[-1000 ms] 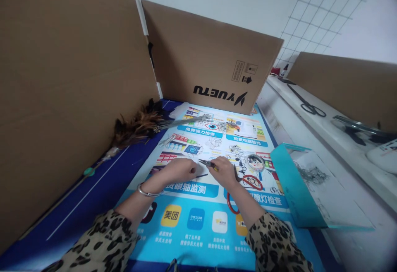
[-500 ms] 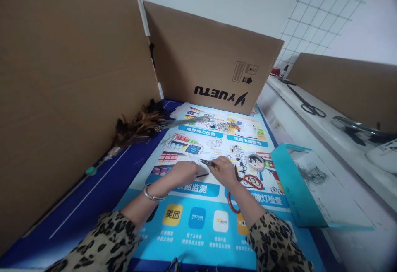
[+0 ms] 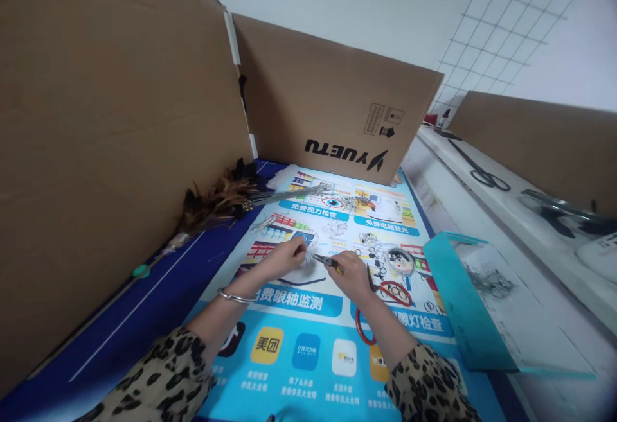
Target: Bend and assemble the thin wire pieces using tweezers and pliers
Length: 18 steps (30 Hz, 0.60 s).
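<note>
My right hand (image 3: 351,273) is closed round a pair of pliers (image 3: 326,260), whose jaws point left toward my other hand. My left hand (image 3: 288,256), with a silver bangle at the wrist, has its fingers pinched together; whatever they hold is too small to make out. Both hands hover over a printed poster mat (image 3: 299,298). By my right forearm lie red-handled scissors (image 3: 396,293), partly hidden under the arm. Small dark rings and metal bits are scattered near a round tin (image 3: 401,261).
Brown feathers (image 3: 219,194) and a bundle of thin metal wires (image 3: 299,193) lie at the left. Cardboard walls (image 3: 332,94) stand behind and at the left. At right is a teal box (image 3: 486,345) with tangled wire pieces, below a ledge with black scissors (image 3: 486,176).
My left hand has moved up and slightly away from the pliers, widening the gap. The pliers stay in my right hand. The view has shifted slightly.
</note>
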Motion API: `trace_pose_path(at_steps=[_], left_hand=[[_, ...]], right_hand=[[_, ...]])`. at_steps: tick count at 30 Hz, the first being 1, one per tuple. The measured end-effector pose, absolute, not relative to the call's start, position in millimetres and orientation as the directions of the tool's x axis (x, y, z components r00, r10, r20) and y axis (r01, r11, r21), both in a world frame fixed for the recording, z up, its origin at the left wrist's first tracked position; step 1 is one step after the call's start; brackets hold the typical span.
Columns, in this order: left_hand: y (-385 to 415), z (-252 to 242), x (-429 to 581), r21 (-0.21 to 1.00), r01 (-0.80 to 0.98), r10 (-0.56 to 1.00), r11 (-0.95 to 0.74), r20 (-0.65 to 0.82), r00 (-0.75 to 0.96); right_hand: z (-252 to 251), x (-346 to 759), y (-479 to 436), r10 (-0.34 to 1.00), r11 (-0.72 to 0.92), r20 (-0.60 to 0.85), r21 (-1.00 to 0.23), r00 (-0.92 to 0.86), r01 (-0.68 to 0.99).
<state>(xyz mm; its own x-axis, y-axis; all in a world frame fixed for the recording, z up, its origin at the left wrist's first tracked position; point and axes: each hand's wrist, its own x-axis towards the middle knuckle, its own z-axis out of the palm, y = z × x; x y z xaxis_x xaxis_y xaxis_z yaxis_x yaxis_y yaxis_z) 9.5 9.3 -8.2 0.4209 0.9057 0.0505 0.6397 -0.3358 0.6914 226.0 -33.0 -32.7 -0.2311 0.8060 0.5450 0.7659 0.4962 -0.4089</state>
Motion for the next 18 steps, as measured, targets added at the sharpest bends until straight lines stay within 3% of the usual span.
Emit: trace_pose_path(at_steps=[8, 18], left_hand=[[20.9, -18.9, 6.0, 0.883, 0.443, 0.95, -0.155, 0.01, 0.311], [24.1, -25.6, 8.3, 0.972, 0.23, 0.949, 0.043, -0.112, 0.295]], right_hand=[[-32.5, 226.6, -32.5, 0.807, 0.497, 0.543, -0.412, -0.233, 0.763], [-33.6, 226.0, -31.1, 0.82, 0.493, 0.515, -0.415, -0.249, 0.765]])
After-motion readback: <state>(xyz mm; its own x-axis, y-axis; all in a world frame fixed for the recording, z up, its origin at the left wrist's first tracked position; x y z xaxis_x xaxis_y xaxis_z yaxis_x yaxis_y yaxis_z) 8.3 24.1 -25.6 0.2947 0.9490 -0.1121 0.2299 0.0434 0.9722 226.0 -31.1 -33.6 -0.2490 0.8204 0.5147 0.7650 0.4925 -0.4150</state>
